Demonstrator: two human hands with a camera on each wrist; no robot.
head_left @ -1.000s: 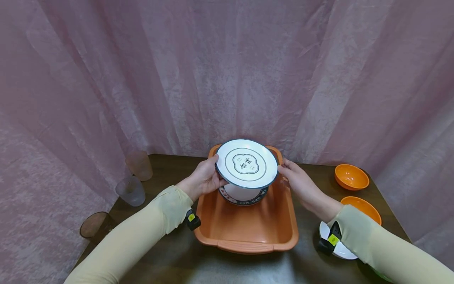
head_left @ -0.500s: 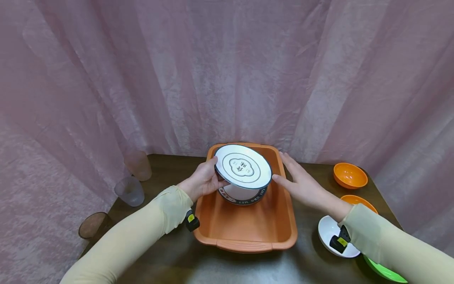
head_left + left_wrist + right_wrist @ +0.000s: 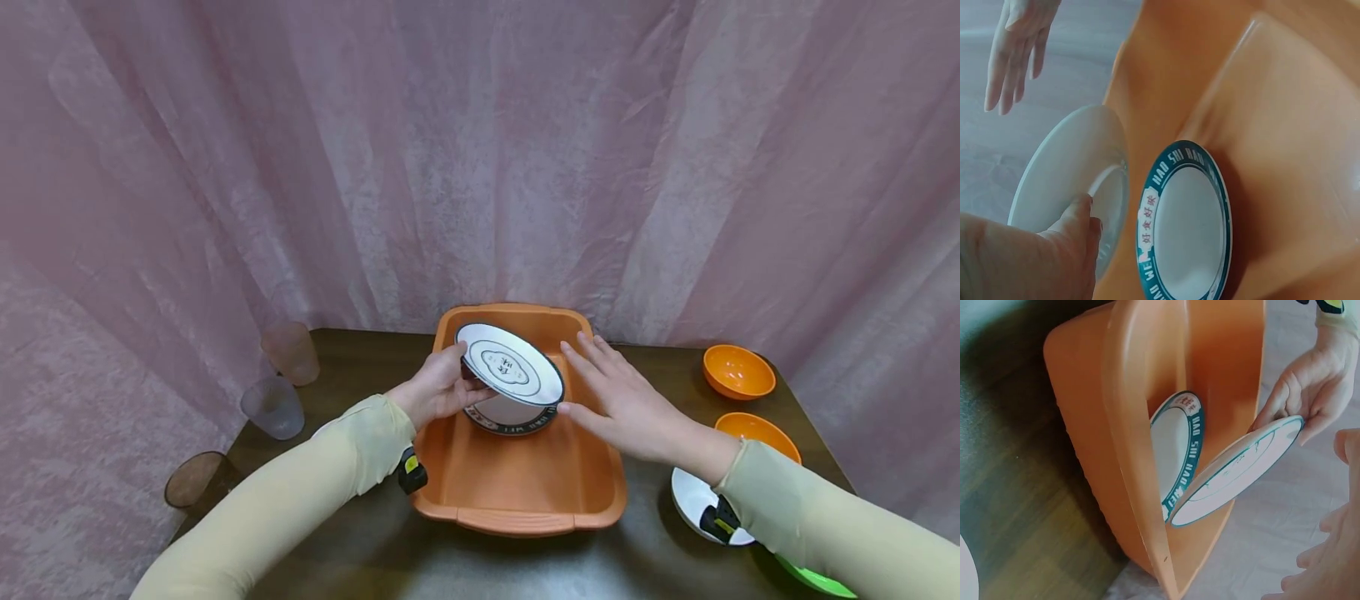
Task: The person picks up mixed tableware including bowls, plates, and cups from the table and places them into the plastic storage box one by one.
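My left hand (image 3: pixel 437 385) holds a white plate (image 3: pixel 517 365) by its left edge, thumb on top and fingers underneath. The plate has a dark rim and a printed emblem, and it tilts down to the right. Beneath it, inside an orange plastic basin (image 3: pixel 517 483), lies another plate (image 3: pixel 1188 231) with a lettered green-blue rim, partly hidden by the held one in the head view. My right hand (image 3: pixel 626 408) is beside the held plate with fingers extended and spread. A gap separates it from that plate in the left wrist view.
Along the table's left side stand a pinkish cup (image 3: pixel 291 353), a clear cup (image 3: pixel 273 408) and a brown cup (image 3: pixel 201 482). On the right are two orange bowls (image 3: pixel 738 372), a white bowl (image 3: pixel 693 498) and a green dish (image 3: pixel 821 581). A pink curtain (image 3: pixel 480 167) hangs behind.
My right hand has let go of the plate's right edge and spread its fingers. Still in my left hand, the plate has come lower and tilted more to the right.
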